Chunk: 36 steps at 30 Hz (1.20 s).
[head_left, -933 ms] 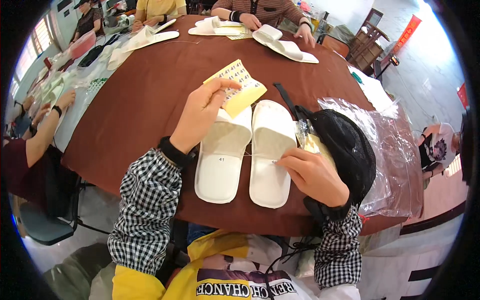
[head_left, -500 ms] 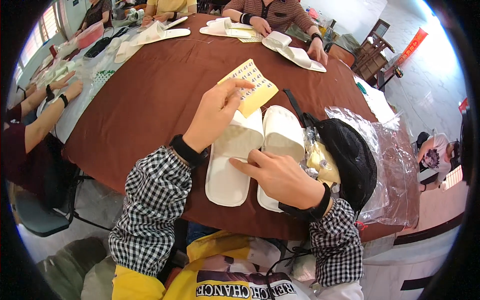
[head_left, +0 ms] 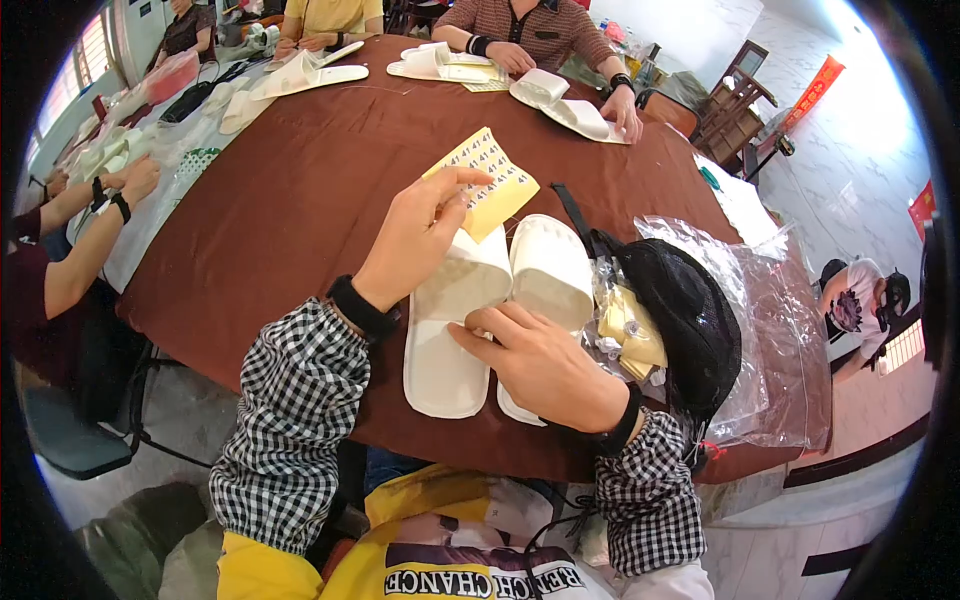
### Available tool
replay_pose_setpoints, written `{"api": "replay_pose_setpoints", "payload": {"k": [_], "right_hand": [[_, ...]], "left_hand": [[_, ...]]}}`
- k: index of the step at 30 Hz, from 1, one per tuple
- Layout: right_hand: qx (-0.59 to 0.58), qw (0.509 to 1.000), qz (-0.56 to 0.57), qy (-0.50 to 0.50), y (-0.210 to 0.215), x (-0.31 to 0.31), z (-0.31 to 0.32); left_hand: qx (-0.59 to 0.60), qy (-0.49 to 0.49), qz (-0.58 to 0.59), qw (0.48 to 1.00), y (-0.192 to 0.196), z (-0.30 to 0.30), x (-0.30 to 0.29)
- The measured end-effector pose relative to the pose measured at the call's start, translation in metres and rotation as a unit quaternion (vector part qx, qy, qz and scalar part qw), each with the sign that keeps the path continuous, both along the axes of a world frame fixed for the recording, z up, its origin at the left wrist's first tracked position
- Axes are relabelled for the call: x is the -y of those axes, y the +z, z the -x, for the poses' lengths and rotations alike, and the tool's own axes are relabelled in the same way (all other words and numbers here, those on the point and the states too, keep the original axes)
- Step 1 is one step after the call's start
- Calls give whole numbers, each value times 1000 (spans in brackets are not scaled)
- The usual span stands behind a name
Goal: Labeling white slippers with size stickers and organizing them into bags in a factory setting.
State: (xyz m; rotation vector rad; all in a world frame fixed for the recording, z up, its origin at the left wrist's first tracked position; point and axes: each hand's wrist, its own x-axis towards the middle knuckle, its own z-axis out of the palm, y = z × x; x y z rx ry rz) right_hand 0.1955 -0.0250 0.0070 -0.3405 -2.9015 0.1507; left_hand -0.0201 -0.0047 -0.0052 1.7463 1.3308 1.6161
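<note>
My left hand (head_left: 415, 235) pinches a yellow sheet of small printed stickers (head_left: 490, 185) above the toe end of a pair of white slippers. The left slipper (head_left: 447, 380) lies sole down, its heel end toward me. The right slipper (head_left: 552, 270) sits beside it, partly covered by my right hand (head_left: 545, 365). That hand is palm down with its fingers loosely bent and somewhat apart. Its fingertips touch the insole of the left slipper, just behind the strap. No object shows in its fingers, though their undersides are hidden.
A black mesh pouch (head_left: 680, 320), yellow paper pieces (head_left: 632, 330) and clear plastic bags (head_left: 785, 350) lie right of the slippers on the brown tablecloth (head_left: 270, 200). Across the table, a person's hand (head_left: 622, 115) rests by another slipper pair (head_left: 570, 108). Other people sit left and at the back.
The view has shifted slightly, moving the scene a little leftward. My right fingers have moved slightly on the left slipper's insole. My left hand still holds the sticker sheet.
</note>
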Motion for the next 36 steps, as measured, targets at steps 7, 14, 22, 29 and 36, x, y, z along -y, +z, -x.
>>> {"api": "replay_pose_setpoints", "payload": {"k": [7, 14, 22, 29, 36], "right_hand": [[-18, 1000, 22, 7, -1, -2, -3], [8, 1000, 20, -4, -2, 0, -4], [4, 1000, 30, 4, -1, -2, -5], [12, 1000, 20, -10, -4, 1, -6], [-99, 991, 87, 0, 15, -24, -26]], "left_hand": [[12, 5, -16, 1000, -3, 0, -3], [-31, -3, 19, 999, -3, 0, -2], [-134, -73, 73, 986, -4, 1, 2], [-187, -90, 85, 974, -6, 8, -1], [-187, -93, 77, 975, -7, 11, -3]]}}
